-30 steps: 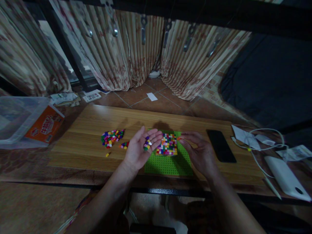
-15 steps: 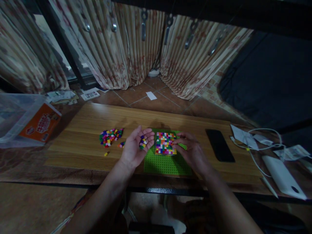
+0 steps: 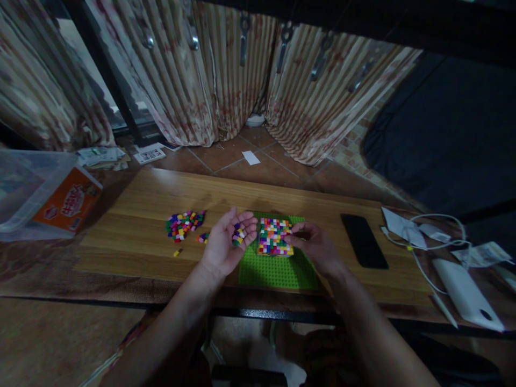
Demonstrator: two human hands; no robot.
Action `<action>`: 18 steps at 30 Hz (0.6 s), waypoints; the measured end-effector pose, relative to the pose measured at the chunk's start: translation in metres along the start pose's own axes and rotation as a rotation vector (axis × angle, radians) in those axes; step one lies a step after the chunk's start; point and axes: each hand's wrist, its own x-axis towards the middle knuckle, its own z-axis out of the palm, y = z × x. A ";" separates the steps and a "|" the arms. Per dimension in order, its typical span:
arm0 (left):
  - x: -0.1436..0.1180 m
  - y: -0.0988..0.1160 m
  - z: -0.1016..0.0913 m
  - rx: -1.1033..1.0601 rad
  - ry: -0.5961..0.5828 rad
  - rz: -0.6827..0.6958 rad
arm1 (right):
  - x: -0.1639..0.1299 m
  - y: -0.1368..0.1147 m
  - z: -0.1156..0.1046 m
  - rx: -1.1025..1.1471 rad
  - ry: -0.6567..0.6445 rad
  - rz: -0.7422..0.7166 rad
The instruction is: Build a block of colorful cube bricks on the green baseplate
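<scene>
My left hand (image 3: 226, 242) is palm up and cupped, with several small toy bricks (image 3: 238, 234) of mixed colours lying in it. Beside it, a block of multicoloured toy bricks (image 3: 274, 236) stands on a green studded baseplate (image 3: 278, 274). My right hand (image 3: 318, 247) reaches in from the right, thumb and fingers drawn together at the block's right edge. Whatever is between those fingertips is too small or hidden to make out. Left of my left hand lies a pile of loose bricks (image 3: 183, 224), and a smaller group (image 3: 202, 237) sits partly behind that hand.
Everything lies on a wooden board (image 3: 133, 236). A black phone (image 3: 364, 241) is at the right, with a white power bank (image 3: 467, 293) and a white cable (image 3: 435, 216) beyond it. A clear plastic box (image 3: 36, 193) stands far left. A yellow brick (image 3: 177, 252) lies near the pile.
My right hand has shifted slightly at the block's right edge, its fingers drawn closer together. My left hand keeps its cupped pose with the bricks. The view has moved a little.
</scene>
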 end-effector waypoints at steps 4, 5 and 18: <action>0.000 -0.002 0.000 0.008 -0.006 -0.022 | 0.001 -0.002 0.000 0.069 -0.012 0.051; 0.000 -0.003 0.000 0.012 -0.016 -0.028 | 0.001 -0.003 0.000 0.075 -0.015 0.060; -0.008 -0.013 0.009 -0.081 -0.268 -0.149 | -0.019 -0.016 0.008 -0.233 0.151 -0.369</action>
